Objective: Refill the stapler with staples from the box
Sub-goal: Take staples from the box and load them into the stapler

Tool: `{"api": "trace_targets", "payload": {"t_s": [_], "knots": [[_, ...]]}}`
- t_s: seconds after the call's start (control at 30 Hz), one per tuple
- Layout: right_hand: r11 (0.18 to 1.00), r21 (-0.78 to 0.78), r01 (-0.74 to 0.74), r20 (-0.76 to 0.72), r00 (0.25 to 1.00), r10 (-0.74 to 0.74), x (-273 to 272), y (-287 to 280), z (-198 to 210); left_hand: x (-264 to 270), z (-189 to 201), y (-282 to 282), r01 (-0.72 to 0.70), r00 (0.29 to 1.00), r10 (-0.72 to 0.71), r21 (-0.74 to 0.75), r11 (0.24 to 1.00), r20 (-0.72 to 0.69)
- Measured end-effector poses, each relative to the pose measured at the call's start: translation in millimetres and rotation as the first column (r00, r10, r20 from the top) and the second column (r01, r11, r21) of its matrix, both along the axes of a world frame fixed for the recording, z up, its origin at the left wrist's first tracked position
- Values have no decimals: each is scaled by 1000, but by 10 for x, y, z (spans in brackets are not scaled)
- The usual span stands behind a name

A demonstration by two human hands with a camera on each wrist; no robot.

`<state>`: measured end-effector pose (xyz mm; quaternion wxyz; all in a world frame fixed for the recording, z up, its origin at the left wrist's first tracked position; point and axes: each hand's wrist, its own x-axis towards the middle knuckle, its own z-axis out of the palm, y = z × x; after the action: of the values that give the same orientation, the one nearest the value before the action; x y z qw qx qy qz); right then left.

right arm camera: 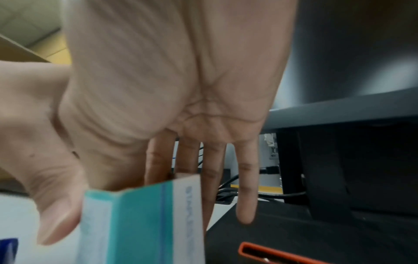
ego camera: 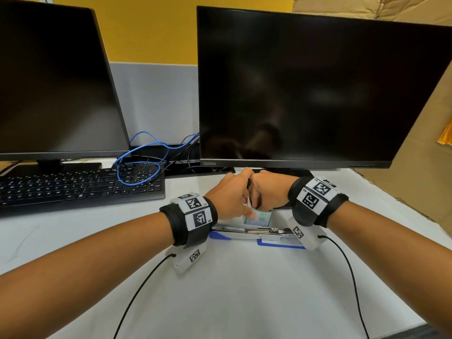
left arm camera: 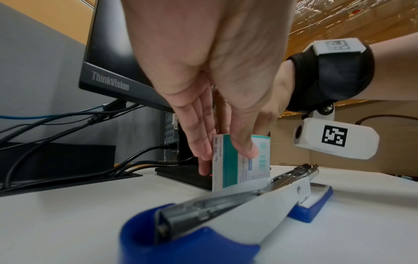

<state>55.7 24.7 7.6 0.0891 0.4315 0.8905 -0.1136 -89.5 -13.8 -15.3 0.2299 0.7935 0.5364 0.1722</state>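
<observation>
A teal and white staple box (ego camera: 261, 218) (left arm camera: 233, 171) (right arm camera: 144, 223) stands upright on the white desk, just behind the stapler. My left hand (ego camera: 244, 206) (left arm camera: 226, 157) holds it, thumb on the near face and fingers behind. My right hand (ego camera: 256, 199) (right arm camera: 144, 175) dips its thumb and forefinger into the open top. Between the hands a thin silvery staple strip (ego camera: 248, 200) shows, and the right hand seems to pinch it. The blue and white stapler (ego camera: 256, 233) (left arm camera: 226, 210) lies opened out flat, its metal channel facing up.
A dark monitor (ego camera: 305, 94) stands close behind the hands, its black base (left arm camera: 185, 176) right behind the box. A second monitor (ego camera: 49, 81), a black keyboard (ego camera: 80, 189) and a blue cable (ego camera: 139, 165) are at the left. Cardboard (ego camera: 428, 143) lines the right side.
</observation>
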Motion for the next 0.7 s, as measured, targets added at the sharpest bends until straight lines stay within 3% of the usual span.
{"api": "trace_targets", "payload": {"t_s": [0.47, 0.7], "knots": [[998, -64, 7, -236, 972, -22, 196, 37, -41, -17, 2, -19, -8, 1000, 8, 4, 1000, -6], [991, -122, 59, -412, 905, -104, 278, 68, -112, -69, 24, -13, -23, 999, 23, 6, 1000, -23]]}}
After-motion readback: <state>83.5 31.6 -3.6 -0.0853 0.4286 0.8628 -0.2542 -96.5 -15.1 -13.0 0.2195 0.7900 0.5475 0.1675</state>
